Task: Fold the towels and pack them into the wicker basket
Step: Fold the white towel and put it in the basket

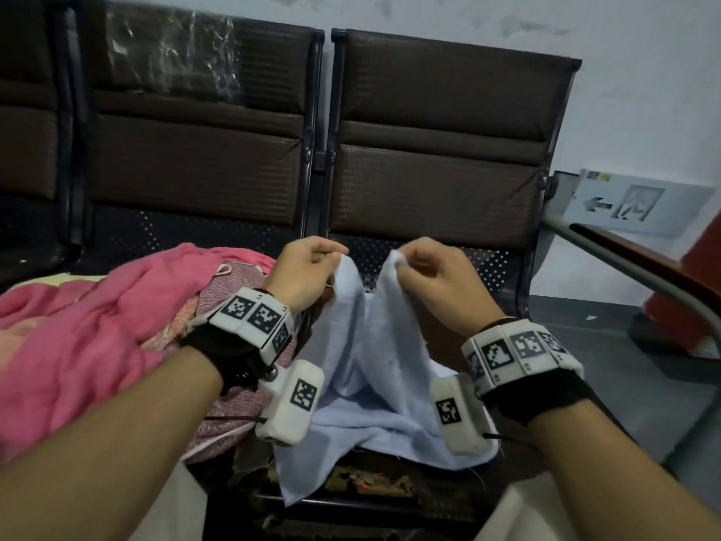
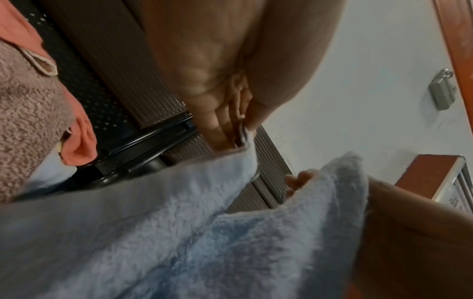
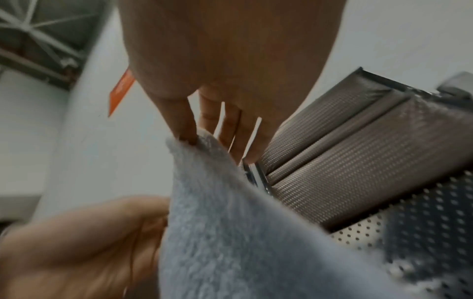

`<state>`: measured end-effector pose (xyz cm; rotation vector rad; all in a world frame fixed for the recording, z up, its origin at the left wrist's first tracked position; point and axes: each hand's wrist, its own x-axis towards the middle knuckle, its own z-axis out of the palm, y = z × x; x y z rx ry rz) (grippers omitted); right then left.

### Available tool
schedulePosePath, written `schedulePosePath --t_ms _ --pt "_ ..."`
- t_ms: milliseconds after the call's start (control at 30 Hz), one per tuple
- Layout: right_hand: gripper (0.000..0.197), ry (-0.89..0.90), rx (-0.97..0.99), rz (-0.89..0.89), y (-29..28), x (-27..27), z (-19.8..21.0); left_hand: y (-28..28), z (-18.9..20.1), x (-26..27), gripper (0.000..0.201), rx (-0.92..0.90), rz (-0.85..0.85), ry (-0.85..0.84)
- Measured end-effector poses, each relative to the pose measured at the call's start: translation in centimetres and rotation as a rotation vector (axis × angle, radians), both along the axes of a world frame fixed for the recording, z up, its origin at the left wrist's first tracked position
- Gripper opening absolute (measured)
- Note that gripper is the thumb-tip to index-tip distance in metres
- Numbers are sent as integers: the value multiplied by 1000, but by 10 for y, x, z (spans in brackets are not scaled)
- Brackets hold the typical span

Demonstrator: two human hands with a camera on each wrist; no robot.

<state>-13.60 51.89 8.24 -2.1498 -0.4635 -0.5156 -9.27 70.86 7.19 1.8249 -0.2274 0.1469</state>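
A light blue towel hangs between my two hands in front of me, its lower part draped over a dark patterned surface near my lap. My left hand pinches one top corner of it, and my right hand pinches the other, a short gap apart. The left wrist view shows my left hand pinching the blue towel at its hem. In the right wrist view my right hand pinches the towel's corner. A wicker basket is not clearly seen.
A heap of pink cloth and a mauve textured towel lies to my left. A row of dark brown waiting chairs with perforated metal seats stands straight ahead. A wooden armrest and a red object are at right.
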Motion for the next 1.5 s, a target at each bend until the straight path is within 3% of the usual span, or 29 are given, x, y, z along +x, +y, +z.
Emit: schedulePosePath --t_ms 67,133,200,333,533,733,867,967,1033,1133,1200,1300,1367,1433,1500 --pt "19 97 90 74 0 -2 -1 -3 0 -6 15 -30 -53 26" --pt "12 156 50 52 -1 -1 -6 -6 1 -13 13 -63 -117 50" --pt "6 159 34 -20 -3 1 -11 -9 2 -18 11 -87 -178 70" --pt "10 153 95 -63 -3 2 -14 -12 3 -25 11 -93 -248 73" --pt "7 171 60 -21 1 -4 -13 -13 4 -35 12 -53 -299 72" --pt "22 163 112 -109 4 -4 -15 -11 6 -41 19 -91 -356 103" --pt "31 198 171 -68 6 -7 -14 -7 2 -42 15 -13 -332 26" --pt "27 261 181 -26 6 -11 -13 -6 -2 -41 11 -8 -289 -23" --pt "23 293 44 0 2 -16 -12 -2 -2 -38 15 -8 -221 -53" --pt "34 337 -516 -28 -9 -20 -14 6 -2 -31 24 -54 -83 -47" --pt "29 345 -719 -75 -13 -23 -11 6 -5 -30 27 -76 -12 -40" --pt "11 231 -550 -184 -16 -26 -4 -1 -12 -36 29 -51 45 -39" --pt "29 187 -449 -214 -13 -29 -2 -3 -13 -39 30 -36 65 -55" --pt "31 187 -495 -210 -8 -32 -2 -3 -11 -39 30 -21 76 -79" --pt "15 178 -567 -190 -3 -34 -3 -3 -9 -38 29 6 67 -93"
